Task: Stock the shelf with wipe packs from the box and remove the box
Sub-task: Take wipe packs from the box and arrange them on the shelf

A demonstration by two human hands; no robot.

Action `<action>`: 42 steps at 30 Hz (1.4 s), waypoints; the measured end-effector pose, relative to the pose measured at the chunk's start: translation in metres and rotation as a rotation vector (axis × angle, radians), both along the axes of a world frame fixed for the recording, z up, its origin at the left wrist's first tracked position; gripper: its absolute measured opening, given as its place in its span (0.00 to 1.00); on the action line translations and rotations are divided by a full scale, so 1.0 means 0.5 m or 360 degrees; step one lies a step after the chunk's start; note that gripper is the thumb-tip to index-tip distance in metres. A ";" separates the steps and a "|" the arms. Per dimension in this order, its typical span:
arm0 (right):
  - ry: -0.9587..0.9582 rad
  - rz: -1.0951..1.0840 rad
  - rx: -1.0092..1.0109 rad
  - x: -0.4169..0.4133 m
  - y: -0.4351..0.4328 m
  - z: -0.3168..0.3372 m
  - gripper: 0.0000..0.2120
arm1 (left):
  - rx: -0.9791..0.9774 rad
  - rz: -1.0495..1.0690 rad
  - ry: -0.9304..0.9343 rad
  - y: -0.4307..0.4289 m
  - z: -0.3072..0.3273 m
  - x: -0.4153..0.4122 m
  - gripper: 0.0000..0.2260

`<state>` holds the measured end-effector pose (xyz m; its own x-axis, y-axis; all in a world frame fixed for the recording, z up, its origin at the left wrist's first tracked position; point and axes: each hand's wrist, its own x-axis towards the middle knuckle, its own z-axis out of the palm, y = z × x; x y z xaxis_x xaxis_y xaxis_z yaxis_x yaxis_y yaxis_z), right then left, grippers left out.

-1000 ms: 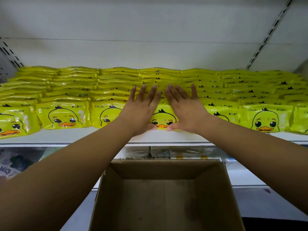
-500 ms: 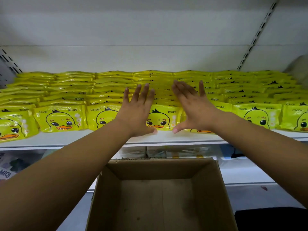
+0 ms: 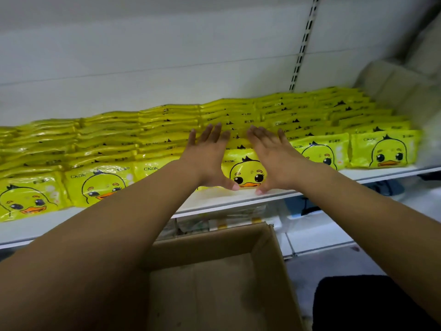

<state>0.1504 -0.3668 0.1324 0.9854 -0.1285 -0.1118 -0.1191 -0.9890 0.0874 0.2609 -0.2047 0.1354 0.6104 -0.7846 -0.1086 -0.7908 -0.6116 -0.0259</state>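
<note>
Rows of yellow wipe packs with a duck face lie overlapping along the white shelf (image 3: 229,199). One front pack (image 3: 248,172) shows between my hands. My left hand (image 3: 207,158) lies flat against the row on its left side, fingers spread. On the pack's right side my right hand (image 3: 274,161) is also flat with fingers spread. Neither hand grips anything. Below them the brown cardboard box (image 3: 274,263) stands open, and no packs are visible inside it.
A white back wall with a slotted upright (image 3: 301,44) rises behind the packs. Pale bagged goods (image 3: 401,87) sit at the shelf's right end. Lower shelves (image 3: 317,240) hold other packaged items. A black object (image 3: 362,304) lies at the bottom right.
The view has swung left and tilted, so the shelf now slopes up to the right. My hands have drawn closer together around one front pack column.
</note>
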 end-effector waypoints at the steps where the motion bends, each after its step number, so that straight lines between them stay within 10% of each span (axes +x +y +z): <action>1: 0.0001 0.0015 -0.0029 0.006 -0.004 -0.002 0.71 | 0.0023 0.0028 -0.0011 -0.006 -0.004 0.002 0.63; 22: -0.0284 -0.0019 -0.0294 0.061 -0.045 -0.042 0.59 | 0.0001 0.0015 -0.0564 -0.045 -0.045 0.017 0.55; 42: -0.0088 0.0021 -0.0153 -0.100 -0.258 0.014 0.70 | -0.0163 -0.0071 -0.0179 -0.223 -0.005 -0.115 0.59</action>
<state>0.1001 -0.4959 0.1397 0.9914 -0.1228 -0.0451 -0.1132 -0.9779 0.1757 0.2033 -0.3161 0.1331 0.5785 -0.8147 0.0405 -0.8128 -0.5799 -0.0553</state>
